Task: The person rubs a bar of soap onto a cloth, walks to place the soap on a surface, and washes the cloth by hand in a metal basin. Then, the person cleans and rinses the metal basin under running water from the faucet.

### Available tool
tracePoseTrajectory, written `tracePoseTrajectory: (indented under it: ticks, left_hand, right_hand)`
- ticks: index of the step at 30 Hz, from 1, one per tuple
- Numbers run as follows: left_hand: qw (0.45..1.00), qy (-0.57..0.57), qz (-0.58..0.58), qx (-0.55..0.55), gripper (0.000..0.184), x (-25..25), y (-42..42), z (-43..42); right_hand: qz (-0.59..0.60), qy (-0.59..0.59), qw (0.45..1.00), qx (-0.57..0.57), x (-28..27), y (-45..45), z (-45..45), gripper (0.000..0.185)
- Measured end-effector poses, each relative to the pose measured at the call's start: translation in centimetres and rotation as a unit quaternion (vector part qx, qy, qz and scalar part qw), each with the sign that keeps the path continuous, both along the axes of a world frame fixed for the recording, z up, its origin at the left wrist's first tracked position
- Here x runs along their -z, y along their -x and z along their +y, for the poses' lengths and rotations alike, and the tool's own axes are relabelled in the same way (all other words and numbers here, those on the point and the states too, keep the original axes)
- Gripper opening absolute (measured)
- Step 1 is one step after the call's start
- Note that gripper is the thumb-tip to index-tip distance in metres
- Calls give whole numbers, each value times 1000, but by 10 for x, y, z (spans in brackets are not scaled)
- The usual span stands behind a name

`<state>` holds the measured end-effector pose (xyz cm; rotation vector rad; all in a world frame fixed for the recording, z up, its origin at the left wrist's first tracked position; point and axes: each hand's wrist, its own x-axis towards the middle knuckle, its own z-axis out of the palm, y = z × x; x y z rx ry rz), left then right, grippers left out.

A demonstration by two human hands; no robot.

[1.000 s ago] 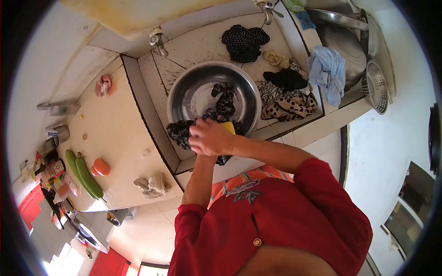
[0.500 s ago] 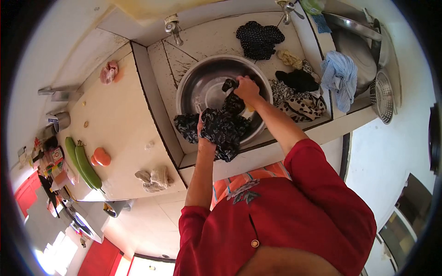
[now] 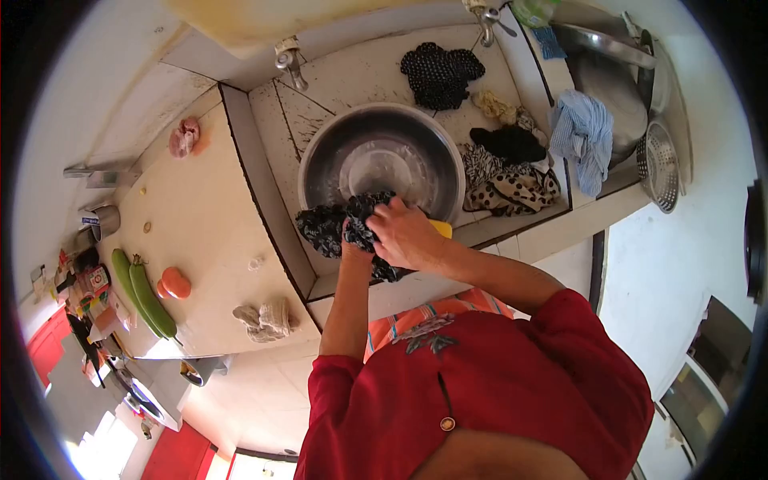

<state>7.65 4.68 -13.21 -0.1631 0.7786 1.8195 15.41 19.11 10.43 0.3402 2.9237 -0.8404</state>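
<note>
A black patterned cloth [image 3: 324, 230] is bunched at the near left rim of a metal basin [image 3: 308, 172] in the tiled sink. My left hand [image 3: 354, 246] grips it from below, its fingers mostly hidden by the fabric. Closed on the same cloth from the right is my right hand [image 3: 406, 234]. Beside the right wrist, at the basin's near rim, shows a yellow object [image 3: 441, 229]. Light-coloured liquid or suds lie in the bottom of the basin.
Right of the basin lie a leopard-print cloth [image 3: 512, 192], a black cloth [image 3: 509, 145] and a dotted black cloth [image 3: 442, 75]. Two taps stand behind. A striped blue cloth [image 3: 582, 138] hangs by a colander [image 3: 659, 168]. Green vegetables [image 3: 150, 300] lie on the left counter.
My right hand has come back from inside the basin toward my left hand. The cloth part that hung in the basin is now gathered at the near left rim.
</note>
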Motion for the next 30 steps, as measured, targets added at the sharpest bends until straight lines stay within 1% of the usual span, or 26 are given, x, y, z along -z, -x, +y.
tracePoseTrajectory:
  ticks: [2,3,4,5,7,8,9,10,11,12,13,14,15,16,19,20,23,25,26,27,28,29,30]
  left_hand:
    - [995,-42,78,-37,41,-1,-9,-7]
    - [988,-67,126,-64,41,-9,-10,0]
    - [976,-93,174,-93,41,-23,-12,8]
    - [961,-117,221,-121,42,-38,-13,15]
    - [925,-242,244,-163,41,-85,-5,50]
    - [902,-333,211,-174,40,-126,-1,76]
    - [968,-180,120,-124,38,-112,1,56]
    - [996,-41,-6,-77,36,-100,3,36]
    - [998,0,-1,-70,36,-97,-4,32]
    - [997,43,7,-61,36,-97,-8,30]
    - [995,85,13,-51,36,-100,-11,29]
    - [994,94,4,-50,37,-101,-12,30]
    - [994,98,-10,-54,37,-106,-12,32]
    - [993,96,-28,-58,38,-111,-11,33]
    - [994,70,-60,-65,39,-128,-9,43]
    - [992,77,-76,-69,39,-134,-10,45]
    - [972,172,-123,-106,41,-172,-21,62]
    - [969,167,-128,-130,41,-174,-31,61]
    - [986,57,-118,-106,41,-138,-26,47]
    - [989,-55,-108,-80,40,-101,-15,34]
    - [992,-99,-67,-45,39,-102,-4,35]
    - [989,-146,-23,-11,39,-108,7,40]
    - [981,-193,21,23,39,-115,15,44]
  right_hand:
    - [115,34,992,-25,-2,10,-14,23]
    - [176,45,983,-38,-2,19,-19,21]
    - [179,10,982,-61,11,24,-25,17]
    - [160,7,986,-40,22,29,-30,17]
    - [124,-4,992,1,32,47,-26,17]
    - [100,-5,995,24,38,51,-26,17]
    - [36,27,997,62,48,58,-25,18]
    - [-26,57,993,96,60,68,-19,19]
    - [-86,87,984,129,70,78,-8,20]
    - [-125,201,967,88,78,80,16,25]
    - [-60,118,990,50,65,77,7,25]
    - [4,29,999,13,50,66,-8,26]
    - [62,-60,996,-30,28,52,-22,26]
    - [33,-44,994,-95,4,47,-35,27]
    - [39,-4,998,-51,18,54,-27,25]
    - [39,12,999,-35,26,55,-26,25]
    - [-35,23,998,38,63,73,2,23]
    - [-83,179,978,66,74,73,43,23]
    - [-101,301,945,76,97,69,60,26]
    - [-119,417,897,85,116,60,70,29]
    - [-87,551,808,188,116,46,74,33]
    - [-53,663,691,282,112,32,79,37]
    - [-14,751,550,366,107,19,84,41]
